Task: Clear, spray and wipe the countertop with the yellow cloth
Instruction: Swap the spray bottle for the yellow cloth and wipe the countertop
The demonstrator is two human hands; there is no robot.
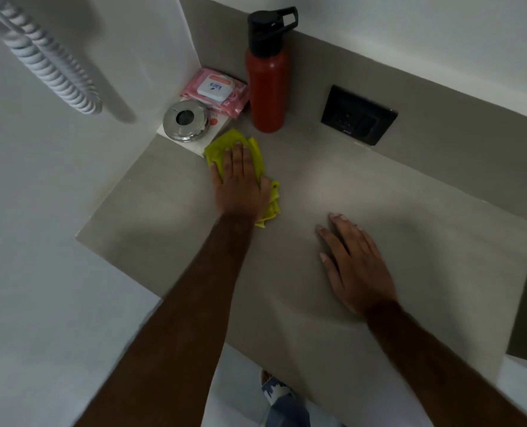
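Observation:
My left hand (240,180) presses flat on the yellow cloth (256,152), which lies bunched on the grey countertop (333,180) near its back left corner. Part of the cloth sticks out past my fingers and beside my wrist. My right hand (353,263) rests palm down on the bare countertop to the right, fingers spread, holding nothing.
A red bottle (267,84) with a black cap stands at the back wall. Left of it lie a pink wipes pack (216,90) and a round steel container (186,120) on a white card. A black socket plate (358,114) sits on the backsplash. A coiled white hose (49,63) hangs at left.

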